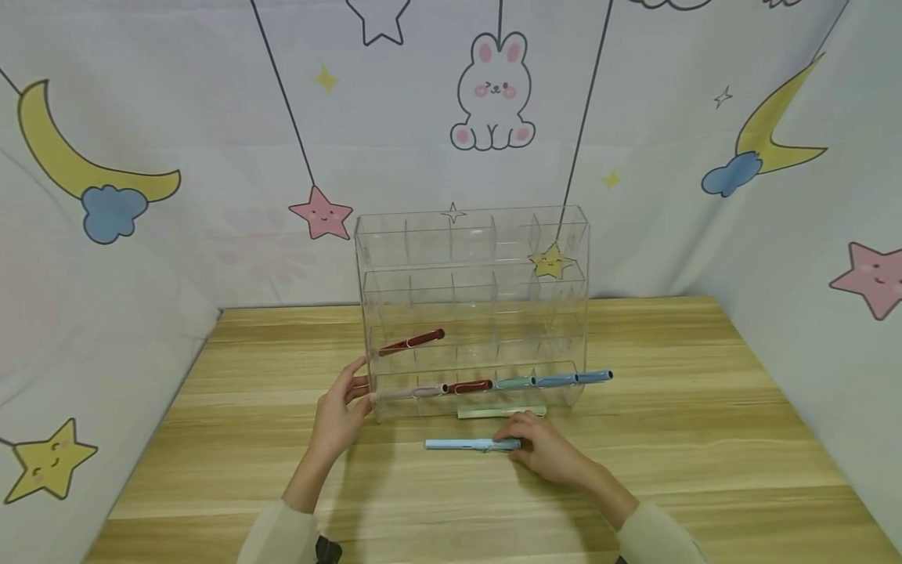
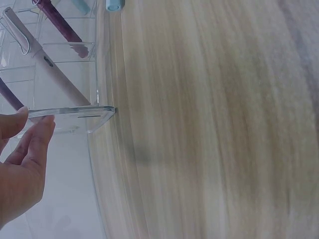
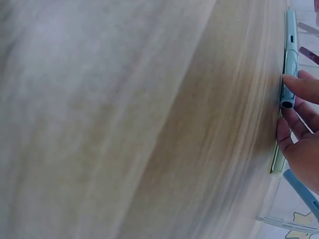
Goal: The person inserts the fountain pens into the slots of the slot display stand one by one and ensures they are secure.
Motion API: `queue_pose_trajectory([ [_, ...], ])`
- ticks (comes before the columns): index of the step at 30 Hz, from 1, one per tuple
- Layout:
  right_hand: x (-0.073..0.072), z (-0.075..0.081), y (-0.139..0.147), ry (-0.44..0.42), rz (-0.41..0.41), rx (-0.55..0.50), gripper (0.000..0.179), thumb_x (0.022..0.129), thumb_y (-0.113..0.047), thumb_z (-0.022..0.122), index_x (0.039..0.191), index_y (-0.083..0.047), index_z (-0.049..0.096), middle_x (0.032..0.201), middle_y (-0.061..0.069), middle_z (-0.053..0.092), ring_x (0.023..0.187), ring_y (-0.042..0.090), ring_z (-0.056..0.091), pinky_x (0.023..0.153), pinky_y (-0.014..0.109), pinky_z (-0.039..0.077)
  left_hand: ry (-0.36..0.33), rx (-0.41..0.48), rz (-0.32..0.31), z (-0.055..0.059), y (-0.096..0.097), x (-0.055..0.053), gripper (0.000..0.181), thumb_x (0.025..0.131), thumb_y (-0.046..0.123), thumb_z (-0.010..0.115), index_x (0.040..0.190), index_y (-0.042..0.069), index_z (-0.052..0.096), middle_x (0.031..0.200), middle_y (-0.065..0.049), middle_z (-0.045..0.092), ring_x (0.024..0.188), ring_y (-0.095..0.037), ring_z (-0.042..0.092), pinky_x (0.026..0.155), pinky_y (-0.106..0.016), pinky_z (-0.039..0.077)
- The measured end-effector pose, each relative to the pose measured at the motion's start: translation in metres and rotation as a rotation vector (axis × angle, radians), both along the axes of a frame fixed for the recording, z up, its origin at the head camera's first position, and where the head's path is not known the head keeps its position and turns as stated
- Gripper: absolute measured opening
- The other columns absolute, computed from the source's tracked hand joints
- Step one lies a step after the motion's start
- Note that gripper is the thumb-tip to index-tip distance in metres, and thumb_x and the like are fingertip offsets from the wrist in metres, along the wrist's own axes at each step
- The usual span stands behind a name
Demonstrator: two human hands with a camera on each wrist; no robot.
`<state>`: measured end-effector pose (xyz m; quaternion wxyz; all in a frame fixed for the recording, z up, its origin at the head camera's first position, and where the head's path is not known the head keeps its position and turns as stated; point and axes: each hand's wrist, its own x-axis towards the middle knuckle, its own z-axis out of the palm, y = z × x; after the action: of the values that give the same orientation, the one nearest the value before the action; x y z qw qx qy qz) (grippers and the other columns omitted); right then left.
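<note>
A clear acrylic rack (image 1: 363, 313) with tiered compartments stands at the middle of the table. My left hand (image 1: 343, 411) pinches its left side panel (image 2: 75, 111) near the lower front, thumb on one face and fingers on the other. In front of the rack, my right hand (image 1: 546, 446) grips a light blue pen (image 1: 458, 444) by its right end; the right wrist view shows thumb and fingers around this pen (image 3: 291, 55). Just behind it, a pale green pen (image 1: 493, 411) lies at the rack's base, partly covered by the right hand in the right wrist view.
The lowest tier holds a pale grey-pink pen (image 1: 426, 390), a dark red pen (image 1: 470, 386), a mint pen (image 1: 516, 382) and two blue pens (image 1: 557, 381). Another dark red pen (image 1: 416, 341) leans one tier up. A printed curtain (image 1: 409, 141) hangs behind the wooden table (image 1: 705, 439).
</note>
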<state>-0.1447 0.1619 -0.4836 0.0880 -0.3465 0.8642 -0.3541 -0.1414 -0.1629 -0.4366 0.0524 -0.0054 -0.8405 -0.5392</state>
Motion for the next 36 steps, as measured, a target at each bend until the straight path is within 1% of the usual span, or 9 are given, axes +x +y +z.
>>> queue_pose_trajectory([
  [3, 0.0003, -0.0001, 0.0001, 0.003, 0.000, -0.019, 0.029, 0.079, -0.001, 0.068, 0.106, -0.012, 0.065, 0.105, -0.003, 0.058, 0.101, 0.020, 0.051, 0.084, 0.047, 0.043, 0.001, 0.001, -0.002, -0.0003, -0.0001, 0.0000, 0.058, 0.083, -0.010, 0.059, 0.136, 0.003, 0.038, 0.111, -0.025, 0.057, 0.102, -0.037, 0.057, 0.075, -0.032, 0.055],
  [8, -0.0001, -0.0015, 0.0009, 0.047, 0.013, -0.049, 0.029, 0.077, -0.003, 0.070, 0.105, -0.010, 0.065, 0.103, -0.003, 0.058, 0.097, 0.019, 0.052, 0.079, 0.045, 0.044, 0.004, 0.007, -0.003, -0.0010, -0.0003, -0.0001, 0.058, 0.083, -0.010, 0.059, 0.136, 0.003, 0.038, 0.111, -0.025, 0.057, 0.102, -0.037, 0.057, 0.075, -0.032, 0.055],
  [13, 0.0005, 0.0002, 0.0004, -0.017, -0.005, -0.025, 0.027, 0.080, -0.004, 0.068, 0.106, -0.011, 0.066, 0.105, -0.002, 0.058, 0.100, 0.020, 0.052, 0.084, 0.046, 0.044, 0.011, 0.004, -0.001, -0.0022, -0.0001, -0.0008, 0.058, 0.083, -0.010, 0.059, 0.135, 0.003, 0.038, 0.111, -0.025, 0.058, 0.102, -0.037, 0.058, 0.075, -0.032, 0.055],
  [17, -0.0001, -0.0008, 0.0008, -0.010, 0.007, -0.023, 0.025, 0.081, -0.005, 0.068, 0.105, -0.011, 0.066, 0.103, -0.002, 0.060, 0.097, 0.018, 0.054, 0.084, 0.037, 0.047, 0.009, 0.012, 0.002, -0.0028, 0.0000, -0.0010, 0.058, 0.083, -0.011, 0.059, 0.135, 0.003, 0.039, 0.111, -0.026, 0.058, 0.101, -0.037, 0.058, 0.075, -0.031, 0.055],
  [21, -0.0002, -0.0020, 0.0018, 0.013, 0.033, -0.072, 0.023, 0.079, -0.004, 0.069, 0.101, -0.008, 0.066, 0.098, -0.001, 0.062, 0.091, 0.013, 0.056, 0.078, 0.028, 0.050, 0.014, 0.013, 0.002, -0.0032, -0.0002, -0.0010, 0.058, 0.083, -0.011, 0.059, 0.135, 0.003, 0.039, 0.111, -0.026, 0.058, 0.101, -0.037, 0.058, 0.075, -0.031, 0.055],
  [25, 0.0009, -0.0011, 0.0027, 0.022, 0.049, -0.124, 0.020, 0.078, -0.001, 0.070, 0.098, -0.006, 0.067, 0.094, 0.001, 0.064, 0.085, 0.010, 0.057, 0.072, 0.024, 0.050, 0.018, 0.008, -0.002, -0.0034, -0.0006, -0.0007, 0.058, 0.083, -0.010, 0.059, 0.135, 0.003, 0.039, 0.111, -0.026, 0.058, 0.101, -0.037, 0.058, 0.075, -0.032, 0.055],
  [28, 0.0021, -0.0009, 0.0032, 0.018, 0.044, -0.126, 0.018, 0.079, -0.001, 0.069, 0.096, -0.005, 0.067, 0.093, 0.001, 0.064, 0.084, 0.010, 0.057, 0.071, 0.024, 0.051, 0.017, 0.007, -0.004, -0.0035, -0.0007, -0.0007, 0.058, 0.083, -0.010, 0.059, 0.135, 0.003, 0.039, 0.112, -0.025, 0.058, 0.102, -0.037, 0.058, 0.075, -0.032, 0.055],
  [31, 0.0038, 0.0007, 0.0032, -0.005, 0.037, -0.132, 0.015, 0.081, -0.001, 0.067, 0.095, -0.004, 0.067, 0.092, 0.002, 0.065, 0.083, 0.010, 0.058, 0.071, 0.024, 0.051, 0.015, 0.010, -0.006, -0.0033, -0.0008, -0.0007, 0.058, 0.083, -0.010, 0.059, 0.135, 0.003, 0.039, 0.112, -0.025, 0.058, 0.102, -0.037, 0.058, 0.075, -0.031, 0.055],
  [36, 0.0073, 0.0076, 0.0032, -0.098, 0.000, -0.164, 0.011, 0.083, -0.004, 0.065, 0.094, -0.003, 0.067, 0.091, 0.004, 0.065, 0.081, 0.010, 0.059, 0.070, 0.023, 0.053, 0.011, 0.015, -0.006, -0.0030, -0.0007, -0.0007, 0.058, 0.083, -0.011, 0.059, 0.136, 0.003, 0.039, 0.111, -0.026, 0.057, 0.102, -0.037, 0.058, 0.074, -0.031, 0.055],
])
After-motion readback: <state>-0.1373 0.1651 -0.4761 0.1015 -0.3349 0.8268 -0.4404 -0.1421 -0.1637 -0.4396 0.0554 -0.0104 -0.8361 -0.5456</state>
